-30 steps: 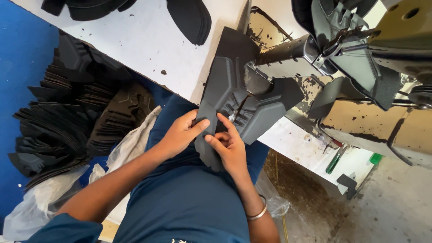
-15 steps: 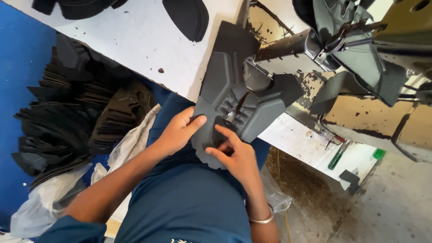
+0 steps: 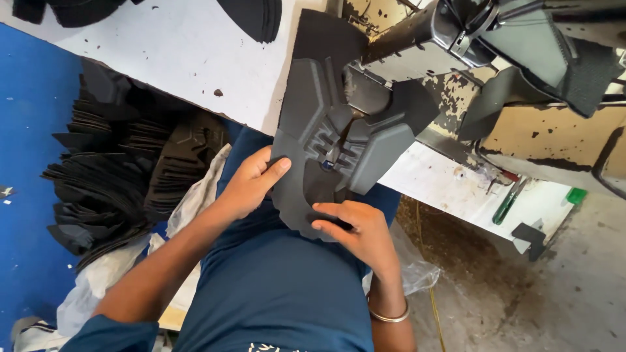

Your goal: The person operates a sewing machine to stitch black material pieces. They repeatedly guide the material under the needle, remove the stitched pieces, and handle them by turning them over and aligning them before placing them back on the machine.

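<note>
The dark moulded shoe panel (image 3: pixel 326 140) is gripped at its near edge by left hand (image 3: pixel 251 182) and right hand (image 3: pixel 358 231), fingers pinched shut.

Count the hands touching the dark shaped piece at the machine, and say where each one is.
2. The left hand grips the near-left edge of the dark shaped piece; the right hand presses its bottom end. No other hands show, though the machine hides the piece's far end.

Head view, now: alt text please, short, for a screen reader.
Seen from above, a person's left hand and right hand hold a dark grey moulded panel at the edge of a white worktable, under a worn machine. Stacks of black cut pieces lie on the blue floor beside them.
</note>
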